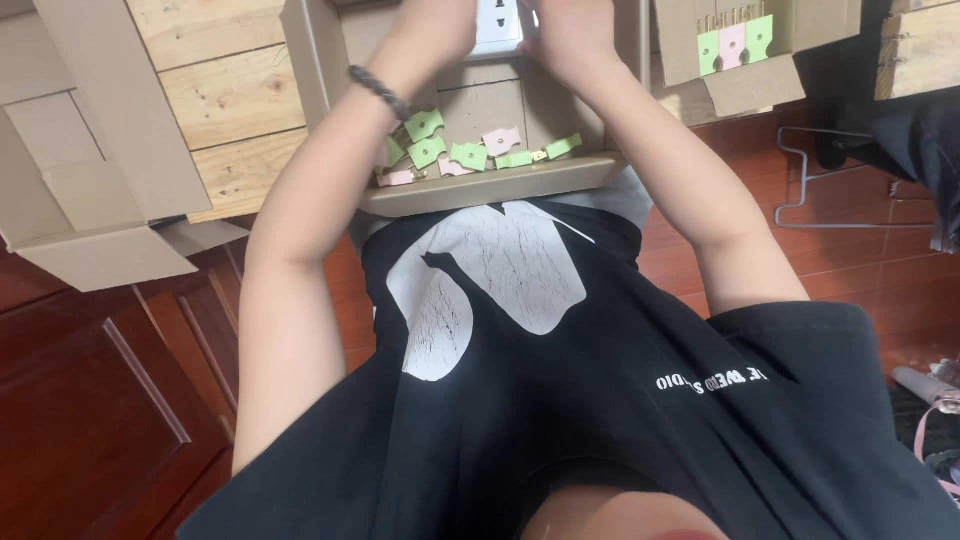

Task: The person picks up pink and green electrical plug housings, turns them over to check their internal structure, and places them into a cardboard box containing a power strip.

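White socket plate (497, 25) is held between the left hand (432, 28) and the right hand (570, 30), both gripping it above a cardboard box (480, 190) with green and pink tags (470, 153).

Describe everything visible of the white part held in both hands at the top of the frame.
The white part is a flat, pale plate, apparently plastic, with small dark slots on its face. Only a middle strip shows; its top is cut off by the frame edge. The left hand and right hand grip its two sides, above the cardboard box of green and pink tags.
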